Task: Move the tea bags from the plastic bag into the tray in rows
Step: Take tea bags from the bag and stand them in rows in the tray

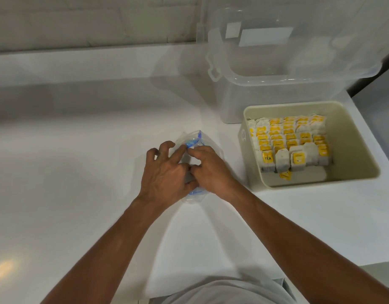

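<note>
On a white counter (pixel 79 194), left hand (pixel 167 170) and right hand (pixel 211 167), fingers curled, pinch one plastic bag (pixel 197 139); at two o'clock, one tray (pixel 353 110) holds several rows of tea bags (pixel 290 141).

The person wore a pale grey soft-fabric shirt (pixel 228 290), seen only as a rounded, lightly creased fold along the bottom edge of the view. The left forearm (pixel 114 242) and the right forearm (pixel 299 233) were both bare and lean, with faint lines of sinew near the wrists. The left hand (pixel 165 172) showed raised tendons and veins across its back. The right hand (pixel 209 167) looked smoother, its knuckles rounded.
</note>
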{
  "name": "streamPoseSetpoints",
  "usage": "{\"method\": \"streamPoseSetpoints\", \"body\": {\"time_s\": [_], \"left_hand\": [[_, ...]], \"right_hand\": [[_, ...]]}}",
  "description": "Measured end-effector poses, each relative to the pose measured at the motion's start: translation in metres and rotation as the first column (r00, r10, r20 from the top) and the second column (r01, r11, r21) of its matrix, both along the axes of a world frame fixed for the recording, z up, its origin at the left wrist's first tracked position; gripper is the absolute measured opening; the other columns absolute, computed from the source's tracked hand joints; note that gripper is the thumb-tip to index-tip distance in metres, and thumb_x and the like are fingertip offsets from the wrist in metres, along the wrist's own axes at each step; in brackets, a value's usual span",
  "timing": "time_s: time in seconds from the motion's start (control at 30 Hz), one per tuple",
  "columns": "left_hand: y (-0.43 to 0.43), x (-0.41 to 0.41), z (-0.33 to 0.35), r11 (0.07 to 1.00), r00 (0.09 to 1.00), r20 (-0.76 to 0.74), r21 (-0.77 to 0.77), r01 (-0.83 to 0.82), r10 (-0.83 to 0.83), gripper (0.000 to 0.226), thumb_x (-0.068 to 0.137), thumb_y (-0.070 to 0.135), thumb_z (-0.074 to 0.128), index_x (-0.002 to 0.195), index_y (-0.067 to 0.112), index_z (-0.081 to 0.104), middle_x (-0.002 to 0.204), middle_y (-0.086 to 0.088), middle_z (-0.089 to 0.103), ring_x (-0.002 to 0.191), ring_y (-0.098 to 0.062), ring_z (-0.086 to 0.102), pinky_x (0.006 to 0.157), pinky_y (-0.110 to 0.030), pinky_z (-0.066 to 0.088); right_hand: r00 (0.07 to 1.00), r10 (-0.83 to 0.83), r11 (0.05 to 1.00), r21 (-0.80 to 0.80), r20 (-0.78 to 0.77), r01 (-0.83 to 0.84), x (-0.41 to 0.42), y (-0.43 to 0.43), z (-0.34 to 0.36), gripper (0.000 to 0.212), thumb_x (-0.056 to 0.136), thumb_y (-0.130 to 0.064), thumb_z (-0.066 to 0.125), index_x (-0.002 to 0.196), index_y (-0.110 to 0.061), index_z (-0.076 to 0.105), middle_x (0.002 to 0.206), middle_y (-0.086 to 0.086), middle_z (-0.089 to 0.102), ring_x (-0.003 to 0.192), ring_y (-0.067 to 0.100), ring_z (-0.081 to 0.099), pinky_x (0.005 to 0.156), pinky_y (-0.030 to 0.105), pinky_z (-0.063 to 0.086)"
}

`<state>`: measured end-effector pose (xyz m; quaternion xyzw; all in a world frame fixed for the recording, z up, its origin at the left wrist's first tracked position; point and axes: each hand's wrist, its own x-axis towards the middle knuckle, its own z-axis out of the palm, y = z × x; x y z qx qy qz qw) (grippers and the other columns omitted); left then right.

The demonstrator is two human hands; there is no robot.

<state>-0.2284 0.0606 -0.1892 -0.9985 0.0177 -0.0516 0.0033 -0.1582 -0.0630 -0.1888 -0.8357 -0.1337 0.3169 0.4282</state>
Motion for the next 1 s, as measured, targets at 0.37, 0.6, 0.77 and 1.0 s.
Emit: {"method": "streamPoseSetpoints", "body": {"time_s": [0.37, 0.6, 0.77, 1.0], "left_hand": [[0.002, 0.002, 0.006, 0.995, 0.996, 0.081, -0.099, -0.029, 0.037, 0.052, 0.07, 0.074, 0.048, 0.085, 0.034, 0.077, 0.124, 0.011, 0.067, 0.114, -0.031, 0.053, 0.083, -0.043, 0.039], [0.001, 0.007, 0.009, 0.966, 0.974, 0.166, -0.232, -0.113, 0.154, 0.045, 0.067, 0.055, 0.08, 0.095, 0.027, 0.06, 0.087, 0.014, 0.069, 0.1, -0.023, 0.058, 0.077, -0.036, 0.037], [-0.002, 0.01, 0.015, 0.85, 0.965, 0.097, -0.5, -0.164, 0.244, 0.012, 0.089, 0.033, 0.069, 0.101, 0.031, 0.07, 0.087, 0.016, 0.072, 0.091, -0.021, 0.06, 0.074, -0.035, 0.045], [0.013, 0.016, 0.036, 0.635, 0.973, -0.207, -0.739, -0.225, 0.104, 0.003, 0.091, 0.032, 0.07, 0.092, 0.034, 0.071, 0.086, 0.017, 0.071, 0.081, -0.002, 0.063, 0.076, -0.024, 0.049]], "right_hand": [[0.977, -0.189, 0.961, 0.183, -0.1, 0.205, -0.014, -0.024, 0.018, 0.035, 0.091, -0.012, 0.061, 0.126, -0.02, 0.065, 0.129, -0.008, 0.057, 0.116, 0.018, 0.059, 0.101, 0.042, 0.05], [0.974, -0.156, 0.958, 0.218, -0.163, 0.189, -0.021, -0.043, 0.042, 0.033, 0.092, -0.009, 0.058, 0.119, -0.023, 0.071, 0.114, -0.008, 0.066, 0.094, 0.007, 0.065, 0.079, 0.024, 0.055], [0.971, -0.208, 0.94, 0.253, -0.114, 0.231, -0.017, -0.048, 0.044, 0.035, 0.09, -0.012, 0.06, 0.115, -0.035, 0.07, 0.109, -0.016, 0.067, 0.09, 0.007, 0.065, 0.079, 0.025, 0.055], [0.968, -0.246, 0.949, 0.214, 0.055, 0.229, -0.012, -0.044, 0.035, 0.03, 0.087, -0.023, 0.073, 0.116, -0.025, 0.065, 0.106, -0.013, 0.069, 0.087, 0.005, 0.07, 0.078, 0.023, 0.056]]}}
